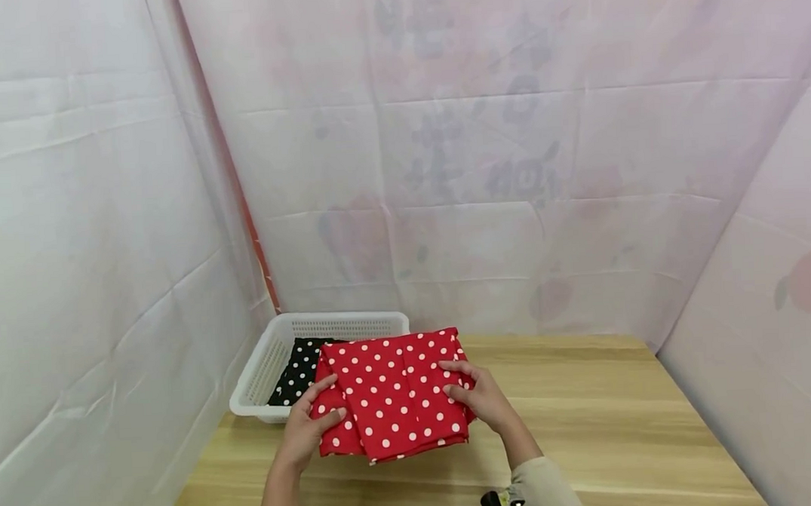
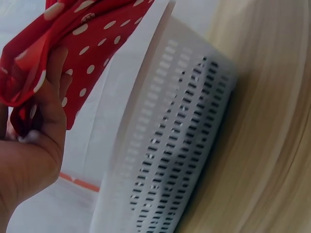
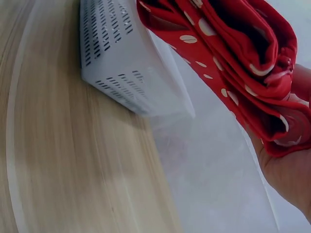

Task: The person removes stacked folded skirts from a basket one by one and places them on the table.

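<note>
A folded red cloth with white polka dots (image 1: pixel 391 389) is held up over the table, partly in front of a white basket. My left hand (image 1: pixel 306 427) grips its left edge, thumb on the near face; the left wrist view shows the fingers (image 2: pixel 54 92) behind the fabric. On the right edge my right hand (image 1: pixel 480 397) pinches the folded layers, which show stacked in the right wrist view (image 3: pixel 252 63). Inside the white perforated basket (image 1: pixel 254 376) lies a black cloth with white dots (image 1: pixel 302 371), its right part hidden by the red cloth.
The basket stands at the back left of the wooden table (image 1: pixel 589 411). White printed sheets (image 1: pixel 476 167) hang at the back and both sides. A small black object (image 1: pixel 494 504) is at my right sleeve (image 1: pixel 545 488).
</note>
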Motion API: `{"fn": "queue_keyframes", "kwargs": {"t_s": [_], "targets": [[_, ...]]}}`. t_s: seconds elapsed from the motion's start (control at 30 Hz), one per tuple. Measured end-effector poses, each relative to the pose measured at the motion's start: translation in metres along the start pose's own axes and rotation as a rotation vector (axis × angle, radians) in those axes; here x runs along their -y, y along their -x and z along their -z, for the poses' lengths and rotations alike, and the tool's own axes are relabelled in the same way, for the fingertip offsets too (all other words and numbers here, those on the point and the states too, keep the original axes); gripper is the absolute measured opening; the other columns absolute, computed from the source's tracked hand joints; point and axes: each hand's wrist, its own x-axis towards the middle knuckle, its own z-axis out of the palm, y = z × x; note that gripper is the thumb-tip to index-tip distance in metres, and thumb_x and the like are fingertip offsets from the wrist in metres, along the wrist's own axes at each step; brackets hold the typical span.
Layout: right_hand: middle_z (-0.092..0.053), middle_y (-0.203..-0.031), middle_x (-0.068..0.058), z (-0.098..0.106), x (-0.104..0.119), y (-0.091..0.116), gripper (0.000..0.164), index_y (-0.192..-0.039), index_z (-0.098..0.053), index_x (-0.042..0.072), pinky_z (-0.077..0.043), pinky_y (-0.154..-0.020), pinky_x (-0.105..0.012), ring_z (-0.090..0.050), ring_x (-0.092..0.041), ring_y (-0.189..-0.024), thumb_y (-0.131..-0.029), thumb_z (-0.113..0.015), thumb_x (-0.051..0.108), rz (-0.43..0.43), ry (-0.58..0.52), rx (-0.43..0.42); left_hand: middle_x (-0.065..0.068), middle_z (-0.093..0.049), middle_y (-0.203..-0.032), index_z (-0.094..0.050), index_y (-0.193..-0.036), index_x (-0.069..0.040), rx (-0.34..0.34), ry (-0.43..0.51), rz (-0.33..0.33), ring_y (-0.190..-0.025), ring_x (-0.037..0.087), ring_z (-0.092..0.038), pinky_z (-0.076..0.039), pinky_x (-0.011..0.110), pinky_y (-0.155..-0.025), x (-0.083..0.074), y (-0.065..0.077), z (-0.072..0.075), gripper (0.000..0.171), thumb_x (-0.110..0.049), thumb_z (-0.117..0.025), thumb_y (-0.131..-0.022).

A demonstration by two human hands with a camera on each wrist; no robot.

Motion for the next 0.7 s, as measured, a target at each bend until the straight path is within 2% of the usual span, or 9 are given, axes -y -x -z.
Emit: {"fn": "queue_keyframes", "kwargs": {"t_s": [0.17,0.3,0.53,0.7], "targets": [[-0.048,-0.117,-0.019,0.014,-0.004,0.005,0.041,-0.125,-0.055,0.005,-0.055,-0.064,-0.043,-0.062,-0.027,-0.083,-0.086,-0.065,0.007,-0.019,-0.007,-0.034,0.015,-0.044,-0.131,-0.048,-0.136,-0.018,-0.001,0.015,-0.001,-0.110,0.032,-0.052,-0.052,0.041,-0.077,0.007,-0.004,-0.014,0.061,0.000,-0.068,-0.081],[-0.048,-0.118,-0.019,0.026,-0.006,0.009,0.038,-0.122,-0.056,0.006,-0.055,-0.064,-0.043,-0.062,-0.028,-0.085,-0.085,-0.065,0.003,-0.044,-0.024,-0.077,0.017,-0.041,-0.134,-0.047,-0.137,-0.016,0.029,0.007,-0.014,-0.111,0.032,-0.051,-0.051,0.040,-0.079,0.008,-0.009,-0.025,0.060,0.001,-0.066,-0.082],[-0.046,-0.123,-0.019,0.047,-0.018,0.017,0.040,-0.124,-0.055,0.003,-0.054,-0.068,-0.043,-0.059,-0.029,-0.091,-0.085,-0.063,-0.002,-0.054,-0.064,-0.123,0.021,-0.039,-0.134,-0.046,-0.137,-0.010,0.044,0.019,-0.043,-0.109,0.030,-0.051,-0.051,0.038,-0.080,0.014,-0.010,-0.049,0.058,0.004,-0.063,-0.083],[-0.043,-0.127,-0.018,0.059,-0.027,0.022,0.044,-0.127,-0.054,0.004,-0.054,-0.069,-0.043,-0.056,-0.028,-0.095,-0.085,-0.063,-0.002,-0.080,-0.088,-0.174,0.021,-0.040,-0.134,-0.047,-0.136,-0.010,0.073,0.022,-0.051,-0.108,0.029,-0.052,-0.051,0.037,-0.080,0.021,-0.016,-0.066,0.059,0.002,-0.065,-0.081]]}}
